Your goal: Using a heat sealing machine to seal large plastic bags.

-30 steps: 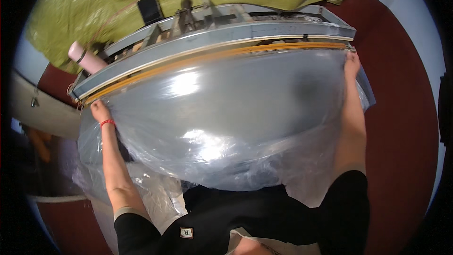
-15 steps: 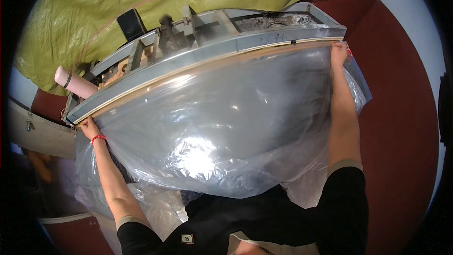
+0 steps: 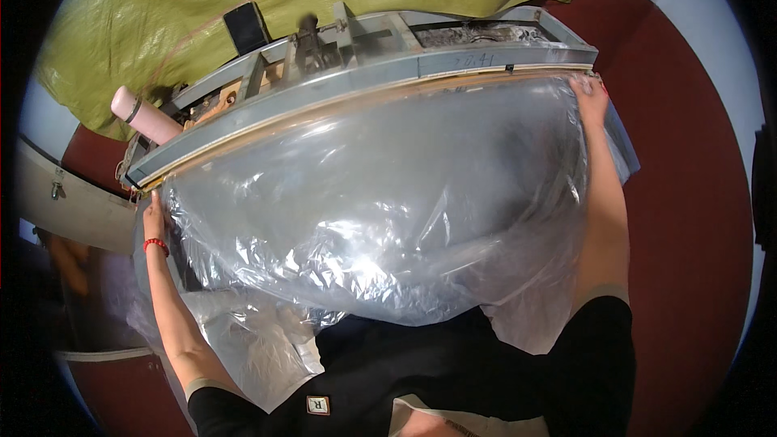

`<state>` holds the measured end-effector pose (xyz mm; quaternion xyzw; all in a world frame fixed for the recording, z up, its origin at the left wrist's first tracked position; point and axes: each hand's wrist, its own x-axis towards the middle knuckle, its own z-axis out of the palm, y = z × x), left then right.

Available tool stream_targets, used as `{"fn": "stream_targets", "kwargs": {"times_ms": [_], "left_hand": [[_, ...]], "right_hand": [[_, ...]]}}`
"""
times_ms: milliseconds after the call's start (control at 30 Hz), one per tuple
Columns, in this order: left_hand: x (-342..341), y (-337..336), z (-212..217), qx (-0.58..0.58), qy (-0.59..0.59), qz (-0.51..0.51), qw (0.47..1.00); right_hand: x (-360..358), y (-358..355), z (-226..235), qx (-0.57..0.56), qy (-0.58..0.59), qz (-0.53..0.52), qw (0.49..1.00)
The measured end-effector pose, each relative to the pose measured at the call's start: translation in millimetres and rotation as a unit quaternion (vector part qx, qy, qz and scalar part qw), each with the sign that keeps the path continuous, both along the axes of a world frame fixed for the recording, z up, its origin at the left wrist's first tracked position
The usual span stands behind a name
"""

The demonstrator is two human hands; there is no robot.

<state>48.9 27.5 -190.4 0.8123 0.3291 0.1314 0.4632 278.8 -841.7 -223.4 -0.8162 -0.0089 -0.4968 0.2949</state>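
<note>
Your clothing: black top, bare forearms

Your black sleeves (image 3: 603,340) end above the elbows, a red bracelet (image 3: 155,245) circles your left wrist, and a small square badge (image 3: 317,405) sits on your chest.

left hand (image 3: 154,209) outstretched, grip closed | right hand (image 3: 589,95) outstretched, grip closed

A big clear plastic bag (image 3: 380,210) is spread wide under a long grey metal bar (image 3: 364,85). The left hand (image 3: 154,212) holds one end of the bag, and the right hand (image 3: 589,97) holds the other. A green sack cloth (image 3: 267,0) lies behind the bar.
</note>
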Motion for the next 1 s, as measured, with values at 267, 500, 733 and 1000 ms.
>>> {"fn": "stream_targets", "kwargs": {"times_ms": [267, 500, 733, 1000], "left_hand": [[-19.2, -170.4, 34.3, -0.097, -0.151, -0.176, 0.968], [-28.3, -244.6, 67.4, -0.163, -0.186, -0.229, 0.941], [-68.3, -246.3, 87.8, -0.128, -0.136, -0.278, 0.942], [-70.0, -253.2, 100.9, 0.048, -0.223, -0.333, 0.915]], "right_hand": [[-149.5, -126.2, 14.9, 0.128, 0.181, -0.268, 0.938], [-119.0, 41.2, 77.8, 0.012, 0.077, -0.032, 0.996], [-172.6, 377.1, 124.6, -0.106, 0.085, 0.584, 0.8], [-198.5, 460.2, 103.0, 0.038, 0.214, 0.688, 0.692]]}}
